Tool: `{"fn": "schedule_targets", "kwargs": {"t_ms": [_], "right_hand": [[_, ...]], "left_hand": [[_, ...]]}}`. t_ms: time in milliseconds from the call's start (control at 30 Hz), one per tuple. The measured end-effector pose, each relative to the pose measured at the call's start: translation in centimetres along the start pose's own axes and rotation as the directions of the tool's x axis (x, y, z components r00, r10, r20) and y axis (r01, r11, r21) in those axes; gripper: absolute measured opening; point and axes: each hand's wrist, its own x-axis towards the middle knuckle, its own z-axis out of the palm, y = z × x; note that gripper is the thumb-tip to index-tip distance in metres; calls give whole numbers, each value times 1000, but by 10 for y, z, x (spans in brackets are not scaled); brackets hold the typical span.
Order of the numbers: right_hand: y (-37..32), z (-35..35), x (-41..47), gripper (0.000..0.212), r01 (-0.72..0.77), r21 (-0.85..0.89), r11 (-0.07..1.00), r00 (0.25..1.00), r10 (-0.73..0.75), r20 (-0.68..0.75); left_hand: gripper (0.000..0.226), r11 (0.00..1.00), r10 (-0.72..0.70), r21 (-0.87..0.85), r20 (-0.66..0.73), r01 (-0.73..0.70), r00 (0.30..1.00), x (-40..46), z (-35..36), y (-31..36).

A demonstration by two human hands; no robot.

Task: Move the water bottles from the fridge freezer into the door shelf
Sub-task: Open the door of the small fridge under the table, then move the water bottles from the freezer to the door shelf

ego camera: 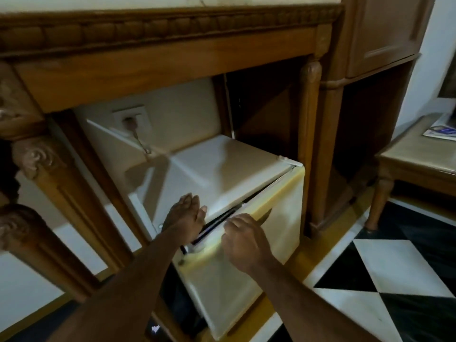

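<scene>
Dark carved wood fills the upper view: an ornate desk (pixel 148 58) with a beaded moulding and a pale stone top stands over a recess, and a small white fridge (pixel 222 164) sits inside that recess on the floor. Behind the fridge, a wall socket (pixel 129 117) holds a plug whose cord drops toward the fridge top. To the right, black and white floor tiles (pixel 385 267) run in a diamond pattern beneath a low side table (pixel 414 154) that carries some printed paper (pixel 441 130).

The fridge door (pixel 246 262) stands slightly ajar, with a narrow dark gap along its top edge; it is yellowed compared with the cabinet. The left hand (pixel 186 214) lies flat and open, fingers stretched together, on the front corner of the fridge top just beside the gap. The right hand (pixel 243 239) is curled, its fingers hooked over the top edge of the door and gripping it.

No water bottles can be seen; the inside of the fridge, its freezer and the door shelf are hidden behind the barely opened door
</scene>
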Motion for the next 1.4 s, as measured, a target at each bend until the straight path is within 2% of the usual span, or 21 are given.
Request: {"fn": "schedule_targets", "kwargs": {"t_ms": [33,100,167,267,333,433,533,600,667,767,833,933,1033,1100,1167,1233,1267,1300,1333,1367,1400], "right_hand": [[4,-10,-4,26,-26,-28,999,999,27,29],[13,-32,-5,42,-138,-81,987,973,150,176],[25,-45,-3,49,-248,-214,945,892,309,329],[33,-53,-19,23,-180,-514,839,806,425,412],[40,-53,-38,24,-290,-586,756,708,582,400],[66,-55,-62,55,-481,-676,557,604,770,205],[111,-63,-77,66,-640,-614,461,547,835,57],[143,-68,-87,61,-644,-608,465,570,821,24],[170,-72,-97,58,-627,-619,472,580,814,34],[207,-73,-113,57,-583,-649,489,626,779,24],[226,-74,-115,55,-595,-625,505,641,767,10],[246,-75,-117,55,-607,-574,549,657,754,27],[256,-72,-119,58,-645,-476,598,653,755,64],[258,-69,-128,58,-667,-409,623,669,742,39],[246,-59,-145,48,-590,-387,709,793,599,-113],[228,-39,-176,29,-390,-322,863,916,325,-237],[222,-25,-195,21,-279,-336,899,956,229,-182],[220,-10,-212,18,-230,-352,907,972,235,-29],[224,1,-226,19,-293,-331,897,915,363,174],[232,12,-237,23,-470,-307,827,763,556,331],[245,19,-246,30,-663,-281,694,576,713,401]], "left_hand": [[66,1000,-2,-7,15,3,1000,-2,-1,1],[65,1000,-27,-12,17,28,999,-7,-3,7],[63,999,-45,-8,-29,45,999,-8,-3,15],[57,995,-96,-42,-90,92,991,-9,-8,30],[55,990,-110,-96,-103,100,989,-8,-13,37],[56,996,-65,-72,-141,55,988,-3,-10,40],[53,995,-96,-37,-169,91,981,3,-7,49],[47,995,-101,-16,-112,100,989,10,-6,63],[43,992,-82,83,-105,90,991,20,-1,73],[64,985,-16,168,-183,47,983,30,11,70],[70,973,32,229,-193,13,981,36,14,65],[58,984,40,178,-166,-10,985,39,15,64],[55,988,48,154,-186,-19,981,41,16,62],[54,983,46,181,-200,-9,979,45,18,63],[66,976,47,219,-204,-1,978,46,14,66],[78,970,79,242,-174,-36,982,47,15,64],[75,965,97,257,-163,-53,982,49,15,64],[68,964,97,260,-162,-52,982,48,17,62],[60,976,74,214,-179,-34,981,49,20,61],[54,990,31,142,-205,-2,978,51,21,60],[52,995,-10,95,-220,32,975,55,23,59]]}}
